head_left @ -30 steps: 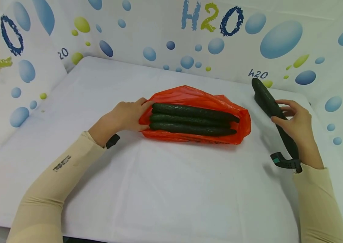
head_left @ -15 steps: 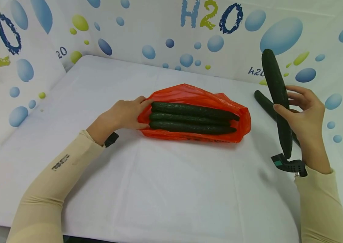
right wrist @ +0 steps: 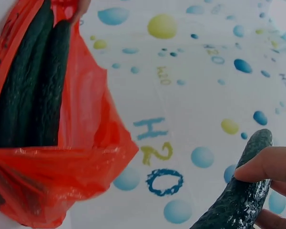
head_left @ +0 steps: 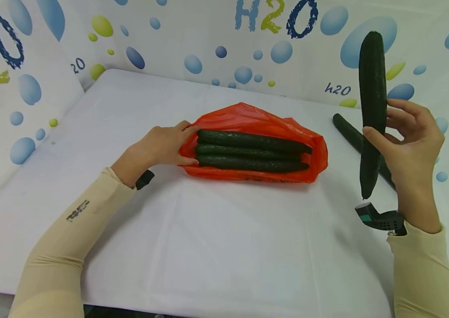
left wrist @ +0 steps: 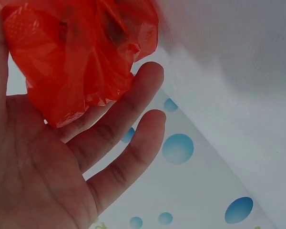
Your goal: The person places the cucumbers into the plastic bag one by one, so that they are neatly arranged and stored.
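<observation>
A red plastic bag (head_left: 244, 115) lies on the table with its opening upward, and 3 dark green cucumbers (head_left: 252, 152) lie side by side in it. My left hand (head_left: 165, 143) holds the bag's left end, thumb on the near side and fingers on the far side. In the left wrist view the crumpled bag end (left wrist: 76, 57) sits between thumb and fingers, while two fingers stand off it. My right hand (head_left: 411, 137) grips a cucumber (head_left: 373, 79) around its lower middle, nearly upright above the table. Another cucumber (head_left: 348, 132) lies behind it, partly hidden.
A white cloth (head_left: 224, 247) covers the table. Behind and at the sides stands a white backdrop (head_left: 192, 26) printed with blue and green drops and "H2O". Dark straps with small devices sit on both wrists, the right device (head_left: 379, 218) just below the raised cucumber.
My right hand has lifted one cucumber off the table and turned it upright, leaving the other lying there. My left hand stays at the bag's left end.
</observation>
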Motion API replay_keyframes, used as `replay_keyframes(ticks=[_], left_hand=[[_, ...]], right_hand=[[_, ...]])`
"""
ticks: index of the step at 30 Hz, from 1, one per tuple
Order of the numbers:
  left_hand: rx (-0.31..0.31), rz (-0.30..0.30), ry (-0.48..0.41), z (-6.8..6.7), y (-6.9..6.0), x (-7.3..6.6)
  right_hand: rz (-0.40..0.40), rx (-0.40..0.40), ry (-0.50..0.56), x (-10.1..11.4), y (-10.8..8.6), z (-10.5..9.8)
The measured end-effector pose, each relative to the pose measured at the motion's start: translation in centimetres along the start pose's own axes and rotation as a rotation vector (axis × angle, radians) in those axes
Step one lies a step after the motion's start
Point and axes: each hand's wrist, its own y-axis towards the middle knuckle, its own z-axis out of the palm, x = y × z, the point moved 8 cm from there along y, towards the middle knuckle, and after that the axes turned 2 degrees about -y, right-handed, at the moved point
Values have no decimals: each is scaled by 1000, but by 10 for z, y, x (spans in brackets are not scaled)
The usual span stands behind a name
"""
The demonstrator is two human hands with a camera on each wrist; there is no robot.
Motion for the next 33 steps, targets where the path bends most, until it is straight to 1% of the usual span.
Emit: replay_keyframes(ticks=[3, 9, 11, 15, 20, 25, 29, 33], left_hand=[[8, -1, 4, 0, 0, 0], [19, -9, 14, -1, 2, 0], [22, -11, 15, -1, 3, 0], [27, -12, 16, 1, 3, -1], [26, -13, 19, 2, 2, 0], [31, -25, 8, 2, 2, 2], [33, -21, -3, 3, 2, 1], [26, -16, 6, 3, 2, 0]], right_hand=[[-14, 6, 19, 10, -5, 4], [-57, 36, 246, 30, -16, 17], [-86, 49, 275, 36, -21, 22], [-152, 110, 321, 46, -28, 35], [-173, 204, 419, 52, -33, 56], [-175, 260, 463, 55, -38, 77], [-165, 281, 476, 56, -42, 88], [-172, 303, 490, 59, -46, 98]])
